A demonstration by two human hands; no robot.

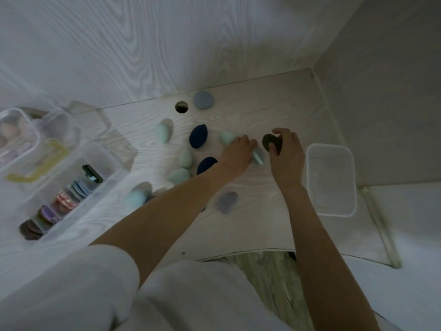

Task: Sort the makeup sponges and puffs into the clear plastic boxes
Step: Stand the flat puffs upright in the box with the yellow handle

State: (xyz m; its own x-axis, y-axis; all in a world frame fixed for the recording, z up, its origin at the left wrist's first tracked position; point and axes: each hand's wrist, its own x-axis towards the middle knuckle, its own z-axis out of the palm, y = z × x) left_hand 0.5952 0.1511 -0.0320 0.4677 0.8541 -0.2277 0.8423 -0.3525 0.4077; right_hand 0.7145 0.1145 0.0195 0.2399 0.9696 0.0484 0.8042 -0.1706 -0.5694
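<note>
Head view shows the right hand (285, 149) pinching a dark puff (270, 141) and the left hand (238, 152) pinching a pale sponge (258, 157). Left of the hands, one long box (100, 187) already holds puffs. Many sponges still lie on the desk (262, 211), and the box (330, 179) right of the hands looks empty.

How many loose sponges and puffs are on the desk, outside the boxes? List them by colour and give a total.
Mint sponges: 5
Navy sponges: 2
Grey-blue sponges: 2
Dark olive puff, held by the right hand: 1
Pale blue piece at the left hand: 1
Total: 11
</note>
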